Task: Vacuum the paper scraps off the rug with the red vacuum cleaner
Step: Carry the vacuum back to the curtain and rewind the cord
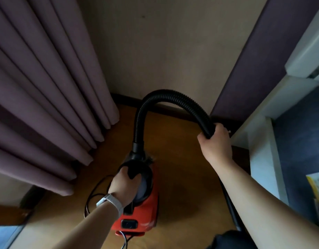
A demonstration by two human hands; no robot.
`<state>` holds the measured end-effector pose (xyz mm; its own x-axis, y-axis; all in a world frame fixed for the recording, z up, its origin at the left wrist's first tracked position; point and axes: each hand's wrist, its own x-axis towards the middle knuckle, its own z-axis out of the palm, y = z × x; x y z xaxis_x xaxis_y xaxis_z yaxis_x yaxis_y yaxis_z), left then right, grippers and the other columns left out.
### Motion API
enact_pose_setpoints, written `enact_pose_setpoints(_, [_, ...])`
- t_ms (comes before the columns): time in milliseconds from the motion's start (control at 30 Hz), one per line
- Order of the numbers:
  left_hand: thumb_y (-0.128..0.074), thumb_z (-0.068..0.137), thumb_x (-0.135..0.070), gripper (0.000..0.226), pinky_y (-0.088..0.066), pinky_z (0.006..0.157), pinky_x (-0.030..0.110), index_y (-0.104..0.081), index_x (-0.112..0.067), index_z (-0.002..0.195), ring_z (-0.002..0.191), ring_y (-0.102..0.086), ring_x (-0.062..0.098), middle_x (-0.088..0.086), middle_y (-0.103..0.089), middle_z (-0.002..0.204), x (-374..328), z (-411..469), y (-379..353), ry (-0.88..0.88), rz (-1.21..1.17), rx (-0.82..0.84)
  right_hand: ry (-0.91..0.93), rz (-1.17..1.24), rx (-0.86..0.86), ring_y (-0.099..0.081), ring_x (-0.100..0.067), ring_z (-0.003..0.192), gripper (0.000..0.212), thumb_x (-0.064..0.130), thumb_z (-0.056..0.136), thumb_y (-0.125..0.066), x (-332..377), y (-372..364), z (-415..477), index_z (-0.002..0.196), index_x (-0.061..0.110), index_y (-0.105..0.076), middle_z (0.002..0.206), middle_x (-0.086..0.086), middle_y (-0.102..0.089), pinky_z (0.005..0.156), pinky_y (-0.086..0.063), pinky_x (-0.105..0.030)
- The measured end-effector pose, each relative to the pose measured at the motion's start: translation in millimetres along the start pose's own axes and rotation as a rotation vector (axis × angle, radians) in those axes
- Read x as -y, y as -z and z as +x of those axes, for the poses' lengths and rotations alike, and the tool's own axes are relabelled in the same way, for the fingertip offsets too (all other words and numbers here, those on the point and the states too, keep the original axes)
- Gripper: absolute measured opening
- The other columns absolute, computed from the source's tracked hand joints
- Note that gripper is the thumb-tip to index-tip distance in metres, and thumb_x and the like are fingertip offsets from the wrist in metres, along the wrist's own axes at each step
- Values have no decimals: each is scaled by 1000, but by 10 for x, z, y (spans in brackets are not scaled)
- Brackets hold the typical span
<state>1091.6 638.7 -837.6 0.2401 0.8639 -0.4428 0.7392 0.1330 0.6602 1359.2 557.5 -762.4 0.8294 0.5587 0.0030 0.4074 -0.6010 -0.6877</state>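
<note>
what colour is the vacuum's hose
Black, with a ribbed surface; the hose shows best in the head view.

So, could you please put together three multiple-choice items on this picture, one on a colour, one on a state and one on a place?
1. What colour is the body of the vacuum cleaner?
A. blue
B. red
C. white

2. What state is the left hand in?
A. hanging open
B. curled into an empty fist
C. gripping the black handle on top of the vacuum cleaner

3. Where does the right hand hold?
A. on the black hose, at the end of its arch away from the vacuum cleaner
B. on the handle
C. on the vacuum cleaner's body

Answers:
1 B, as the casing below the handle is plainly red.
2 C, as the fingers wrap round the handle.
3 A, as the fingers close round the ribbed hose, up and to the right of the machine.
</note>
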Motion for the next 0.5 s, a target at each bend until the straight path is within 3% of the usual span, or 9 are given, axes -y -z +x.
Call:
enact_pose_setpoints(100, [-59,79,-43,23,-57,62,41,-55,-21,84,66,-66,28,6,-67,77,-18,168,-26,-32,-18,17,-34,33,-32,-58,-27,118,60,34,88,-69,-15,-185,32,138,15,-44,129,-6,-53,90,-58,-44])
enact_pose_setpoints(300, [-61,90,-22,10,-43,44,23,-58,-13,90,46,-59,12,3,-62,61,-160,381,-59,-63,-83,80,57,-95,-129,-42,-30,134,81,32,85,-72,-47,-321,23,150,18,-27,148,-12,-36,105,-47,-48])
enact_pose_setpoints(500, [-62,91,-19,16,-50,55,28,-59,-17,106,57,-60,16,2,-63,69,-187,542,-124,-114,-156,178,65,-122,-70,-23,-29,146,75,34,88,-68,-135,-420,83,151,22,-28,160,-6,-17,111,-39,-52])
